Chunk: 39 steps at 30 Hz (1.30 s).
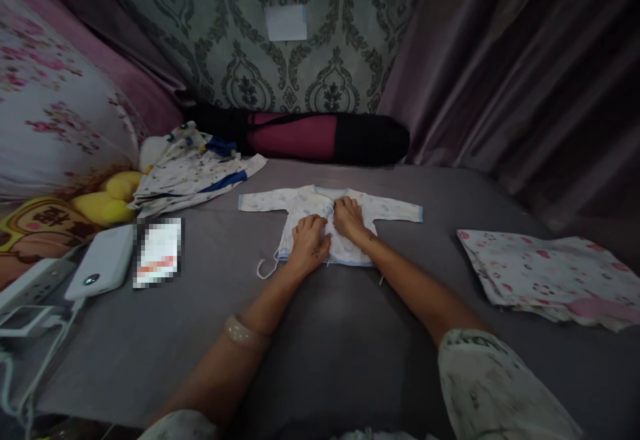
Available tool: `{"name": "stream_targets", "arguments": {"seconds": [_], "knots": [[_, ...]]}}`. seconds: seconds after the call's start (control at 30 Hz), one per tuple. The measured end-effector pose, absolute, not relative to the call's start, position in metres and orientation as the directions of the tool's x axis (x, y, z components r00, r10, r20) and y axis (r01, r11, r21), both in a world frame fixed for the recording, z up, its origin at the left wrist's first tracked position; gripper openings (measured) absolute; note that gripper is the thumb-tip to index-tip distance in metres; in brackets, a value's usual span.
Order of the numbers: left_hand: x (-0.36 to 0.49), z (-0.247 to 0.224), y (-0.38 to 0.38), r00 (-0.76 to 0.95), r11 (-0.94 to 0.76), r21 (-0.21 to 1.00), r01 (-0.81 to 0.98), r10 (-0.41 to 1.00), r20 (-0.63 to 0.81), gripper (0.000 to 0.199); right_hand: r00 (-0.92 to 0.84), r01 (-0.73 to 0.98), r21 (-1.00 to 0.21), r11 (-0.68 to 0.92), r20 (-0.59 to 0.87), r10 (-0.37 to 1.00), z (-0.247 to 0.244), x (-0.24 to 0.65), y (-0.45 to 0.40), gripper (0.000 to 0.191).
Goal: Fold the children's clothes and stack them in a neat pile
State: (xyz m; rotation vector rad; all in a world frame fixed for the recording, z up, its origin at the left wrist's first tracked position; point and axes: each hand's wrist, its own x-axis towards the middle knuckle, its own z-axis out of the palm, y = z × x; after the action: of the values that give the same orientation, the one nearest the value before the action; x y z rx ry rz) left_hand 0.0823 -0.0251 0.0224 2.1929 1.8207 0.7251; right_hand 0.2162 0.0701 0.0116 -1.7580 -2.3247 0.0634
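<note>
A small white baby shirt [300, 201] with light blue trim lies on the grey sheet, its sleeves spread to both sides. On the left half of its front rests my left hand [311, 243], fingers bent against the cloth near the middle. My right hand [350, 219] is closed at the upper middle of the shirt, fingertips pressed together near the front edge. What it pinches is too small to make out. White tie strings hang from the shirt's lower left side and below its hem.
At the right lies a folded heart-patterned cloth [550, 270]. Printed clothes [187, 173], a power bank [103, 263], a power strip [37, 283] with cables and yellow plush [107, 200] are at left. A black and red roll [295, 137] lies along the wall.
</note>
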Motion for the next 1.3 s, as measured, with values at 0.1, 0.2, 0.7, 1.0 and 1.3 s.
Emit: {"name": "stream_targets", "arguments": {"seconds": [0.1, 0.2, 0.7, 1.0, 1.3], "knots": [[0.090, 0.015, -0.026, 0.284, -0.372, 0.356, 0.857, 0.918, 0.276, 0.041, -0.432, 0.868, -0.214, 0.448, 0.119, 0.894, 0.005, 0.230, 0.050, 0.047], [0.093, 0.009, -0.028, 0.333, -0.369, 0.263, 0.891, 0.927, 0.170, 0.049, -0.497, 0.825, -0.269, 0.497, 0.075, 0.865, -0.001, 0.245, 0.032, 0.054], [0.088, 0.013, -0.034, 0.278, -0.271, 0.163, 0.949, 0.960, -0.023, 0.068, -0.322, 0.932, -0.189, 0.309, -0.045, 0.946, 0.008, 0.240, 0.069, 0.066], [0.087, 0.014, -0.034, 0.269, -0.256, 0.183, 0.949, 0.962, -0.050, 0.069, -0.184, 0.971, -0.145, 0.190, 0.056, 0.981, 0.000, 0.236, 0.125, 0.061], [0.084, 0.024, -0.033, 0.258, -0.232, 0.242, 0.942, 0.963, -0.080, 0.062, -0.235, 0.954, -0.158, 0.255, 0.135, 0.963, 0.004, 0.238, 0.115, 0.057]]}}
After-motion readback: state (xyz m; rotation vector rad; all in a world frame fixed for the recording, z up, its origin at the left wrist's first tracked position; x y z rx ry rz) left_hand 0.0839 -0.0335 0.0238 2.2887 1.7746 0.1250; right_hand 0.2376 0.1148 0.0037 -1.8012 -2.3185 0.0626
